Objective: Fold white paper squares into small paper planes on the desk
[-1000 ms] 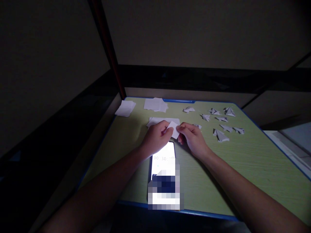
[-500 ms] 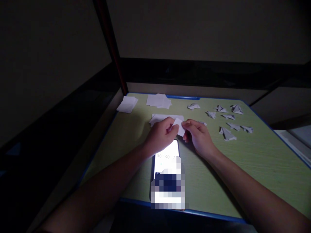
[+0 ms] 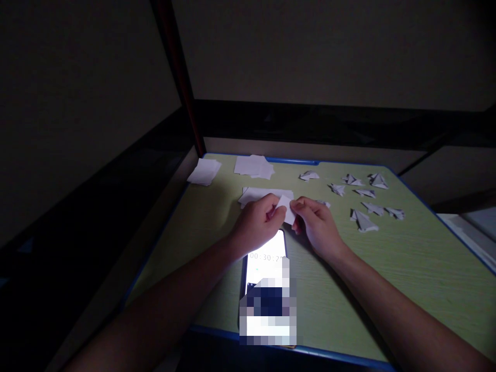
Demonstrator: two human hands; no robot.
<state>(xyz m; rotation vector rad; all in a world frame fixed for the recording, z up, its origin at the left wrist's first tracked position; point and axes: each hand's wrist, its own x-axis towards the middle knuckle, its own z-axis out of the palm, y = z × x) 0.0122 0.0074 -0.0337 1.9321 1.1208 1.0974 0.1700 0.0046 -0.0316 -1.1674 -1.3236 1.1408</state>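
Observation:
Both of my hands pinch one small white paper square above the middle of the green table. My left hand grips its left edge with curled fingers. My right hand pinches the right edge between thumb and forefinger. A lit phone showing a timer lies flat just below my hands. A loose pile of white paper sheets lies right behind my left hand.
Two more stacks of white paper sit at the far left edge. Several small folded paper planes are spread over the far right. A dark red post rises at the far left corner. The room is dim.
My hands stay pinched on the paper square; my fingers have shifted slightly along its edges. The view has drifted a little, nothing else on the table moved.

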